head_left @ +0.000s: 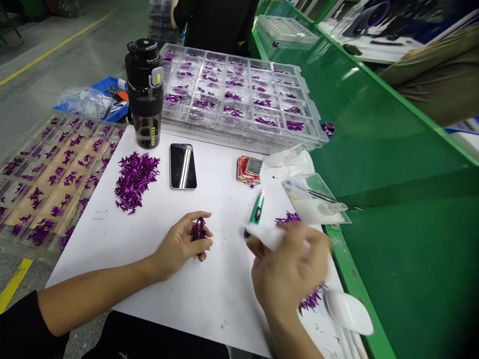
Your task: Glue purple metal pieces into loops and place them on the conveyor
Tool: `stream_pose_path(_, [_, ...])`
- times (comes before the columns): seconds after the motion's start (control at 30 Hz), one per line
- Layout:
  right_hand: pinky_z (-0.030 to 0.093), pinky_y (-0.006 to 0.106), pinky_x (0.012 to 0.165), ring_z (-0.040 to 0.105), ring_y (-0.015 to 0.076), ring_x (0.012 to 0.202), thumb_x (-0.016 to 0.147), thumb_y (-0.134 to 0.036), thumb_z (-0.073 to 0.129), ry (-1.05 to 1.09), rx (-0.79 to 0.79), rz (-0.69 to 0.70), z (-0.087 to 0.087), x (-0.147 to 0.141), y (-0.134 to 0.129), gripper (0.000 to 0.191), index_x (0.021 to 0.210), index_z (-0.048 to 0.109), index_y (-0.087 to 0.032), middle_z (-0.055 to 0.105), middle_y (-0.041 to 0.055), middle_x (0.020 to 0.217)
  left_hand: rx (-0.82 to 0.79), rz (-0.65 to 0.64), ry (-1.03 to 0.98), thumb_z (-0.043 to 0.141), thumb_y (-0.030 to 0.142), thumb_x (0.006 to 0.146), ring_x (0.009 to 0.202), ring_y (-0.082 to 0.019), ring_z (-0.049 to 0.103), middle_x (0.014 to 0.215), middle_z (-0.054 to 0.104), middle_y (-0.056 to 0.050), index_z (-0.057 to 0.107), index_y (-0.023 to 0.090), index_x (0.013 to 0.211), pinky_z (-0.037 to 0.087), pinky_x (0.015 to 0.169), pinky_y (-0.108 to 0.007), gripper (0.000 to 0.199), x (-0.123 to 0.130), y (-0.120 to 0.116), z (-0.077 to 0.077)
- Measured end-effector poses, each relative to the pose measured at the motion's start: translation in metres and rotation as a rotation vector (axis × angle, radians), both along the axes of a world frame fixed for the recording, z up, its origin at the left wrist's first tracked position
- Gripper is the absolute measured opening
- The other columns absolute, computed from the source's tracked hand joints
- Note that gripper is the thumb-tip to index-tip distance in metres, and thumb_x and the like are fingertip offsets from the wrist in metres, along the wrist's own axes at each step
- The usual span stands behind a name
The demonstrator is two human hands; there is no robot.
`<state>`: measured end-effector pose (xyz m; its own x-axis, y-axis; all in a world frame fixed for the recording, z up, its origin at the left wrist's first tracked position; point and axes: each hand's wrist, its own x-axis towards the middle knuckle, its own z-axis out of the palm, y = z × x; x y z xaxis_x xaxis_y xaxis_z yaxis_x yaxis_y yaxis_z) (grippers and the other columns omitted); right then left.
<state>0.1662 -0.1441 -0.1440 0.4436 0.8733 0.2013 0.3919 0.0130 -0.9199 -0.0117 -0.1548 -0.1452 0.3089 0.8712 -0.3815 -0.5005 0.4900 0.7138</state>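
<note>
My left hand (187, 237) is closed around a shiny purple metallic part (199, 229), held between thumb and fingers just above the white tabletop (209, 294). My right hand (295, 269) is smeared by motion. In its fingers is a white object (267, 235), too blurred to name. Close behind that object lies a green utility knife (257, 212). Small pointed purple pieces (288, 218) show beyond the right hand, and more purple pieces (310, 299) lie beside its wrist. At the left rests a large heap of purple pieces (135, 180).
A phone (183, 167) and black bottle (145, 94) stand behind my left hand. A clear compartment tray (239, 87) spans the back; another tray (48, 184) sits at left. A red packet (244, 172), tweezers (322, 195) and a white rounded object (350, 311) lie rightward, beside a green surface (396, 214).
</note>
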Motion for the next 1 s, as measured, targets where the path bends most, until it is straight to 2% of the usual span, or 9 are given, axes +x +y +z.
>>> stream_pose_path(0.1, [0.058, 0.037, 0.067, 0.067, 0.0207, 0.066, 0.096, -0.06, 0.054, -0.142, -0.121, 0.165, -0.001, -0.008, 0.037, 0.046, 0.122, 0.057, -0.021, 0.071, 0.0056, 0.087, 0.006, -0.014, 0.018, 0.089, 0.034, 0.08, 0.081, -0.014, 0.064, 0.096, 0.066, -0.002, 0.059, 0.022, 0.126, 0.052, 0.066, -0.028, 0.056, 0.0, -0.002, 0.005])
stream_pose_path(0.17, [0.059, 0.039, 0.077, 0.072, 0.0237, 0.077, 0.093, -0.052, 0.057, -0.327, -0.182, 0.3, -0.009, -0.013, 0.054, 0.042, 0.119, 0.062, -0.02, 0.075, 0.0084, 0.093, 0.015, -0.039, 0.027, 0.088, 0.038, 0.081, 0.084, -0.016, 0.069, 0.096, 0.069, -0.002, 0.056, 0.022, 0.124, 0.055, 0.069, -0.031, 0.055, 0.0, -0.003, 0.008])
stream_pose_path(0.23, [0.058, 0.038, 0.081, 0.073, 0.0242, 0.082, 0.091, -0.046, 0.059, -0.411, -0.202, 0.337, -0.016, -0.013, 0.06, 0.035, 0.114, 0.065, -0.02, 0.077, 0.0072, 0.093, 0.037, -0.072, 0.037, 0.087, 0.042, 0.082, 0.085, -0.018, 0.073, 0.097, 0.071, -0.003, 0.054, 0.022, 0.121, 0.057, 0.072, -0.033, 0.055, 0.0, -0.005, 0.01])
stream_pose_path(0.37, [0.056, 0.04, 0.091, 0.072, 0.0266, 0.099, 0.09, -0.042, 0.064, -0.53, -0.223, 0.31, -0.012, 0.008, 0.046, 0.043, 0.127, 0.067, -0.02, 0.077, 0.0102, 0.111, 0.08, -0.115, 0.067, 0.085, 0.046, 0.083, 0.078, -0.02, 0.077, 0.099, 0.071, -0.003, 0.053, 0.022, 0.121, 0.058, 0.068, -0.033, 0.055, 0.0, -0.007, 0.008])
stream_pose_path(0.5, [0.049, 0.053, 0.096, 0.064, 0.039, 0.112, 0.096, -0.037, 0.05, -0.714, -0.328, 0.096, 0.005, 0.057, 0.024, 0.036, 0.105, 0.077, -0.015, 0.073, 0.0205, 0.109, 0.092, -0.134, 0.089, 0.084, 0.045, 0.083, 0.072, -0.019, 0.076, 0.095, 0.069, -0.001, 0.053, 0.022, 0.122, 0.058, 0.064, -0.032, 0.055, 0.0, -0.007, 0.005])
stream_pose_path(0.63, [0.048, 0.049, 0.088, 0.063, 0.0383, 0.103, 0.089, -0.034, 0.06, -0.816, -0.447, 0.01, 0.004, 0.085, 0.019, 0.026, 0.091, 0.078, -0.016, 0.07, 0.0194, 0.099, 0.12, -0.144, 0.109, 0.082, 0.042, 0.084, 0.07, -0.018, 0.075, 0.094, 0.068, -0.001, 0.054, 0.022, 0.123, 0.057, 0.063, -0.031, 0.052, 0.0, -0.007, 0.003])
stream_pose_path(0.8, [0.047, 0.043, 0.081, 0.065, 0.0329, 0.093, 0.086, -0.03, 0.061, -0.805, -0.433, 0.013, -0.004, 0.083, 0.027, 0.018, 0.081, 0.074, -0.019, 0.07, 0.0153, 0.09, 0.135, -0.136, 0.112, 0.083, 0.042, 0.083, 0.067, -0.016, 0.074, 0.093, 0.066, 0.0, 0.055, 0.021, 0.122, 0.057, 0.062, -0.03, 0.053, 0.001, -0.008, 0.002])
stream_pose_path(0.9, [0.048, 0.039, 0.074, 0.066, 0.0282, 0.081, 0.082, -0.028, 0.057, -0.735, -0.366, 0.046, 0.005, 0.079, 0.029, 0.014, 0.078, 0.068, -0.02, 0.071, 0.0111, 0.083, 0.124, -0.127, 0.099, 0.085, 0.045, 0.082, 0.066, -0.016, 0.074, 0.093, 0.063, 0.001, 0.054, 0.022, 0.123, 0.058, 0.059, -0.03, 0.056, 0.002, -0.007, 0.0])
stream_pose_path(1.0, [0.051, 0.034, 0.066, 0.065, 0.0213, 0.069, 0.086, -0.036, 0.055, -0.637, -0.282, 0.111, 0.022, 0.07, 0.025, 0.017, 0.084, 0.064, -0.021, 0.07, 0.0059, 0.078, 0.101, -0.102, 0.082, 0.086, 0.048, 0.08, 0.064, -0.017, 0.074, 0.091, 0.058, 0.004, 0.052, 0.024, 0.129, 0.06, 0.054, -0.031, 0.064, 0.003, -0.007, -0.001])
